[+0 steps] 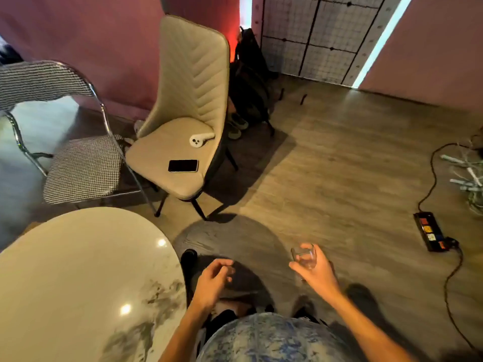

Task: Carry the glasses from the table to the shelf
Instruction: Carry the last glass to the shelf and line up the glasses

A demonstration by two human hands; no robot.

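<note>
A small clear drinking glass (304,256) is upright in my right hand (317,270), held over the wooden floor to the right of the table. My left hand (213,279) hangs beside the table's right edge with its fingers loosely curled and nothing in it. The round marble-topped table (78,270) fills the lower left, and the part of its top that I see carries no glasses. No shelf is in view.
A beige padded chair (183,113) with a black phone (183,165) and a white controller (200,139) stands beyond the table, beside a houndstooth chair (83,168). A black power strip (430,231) and cables lie on the floor at right. A dark bag (251,82) leans by the wall.
</note>
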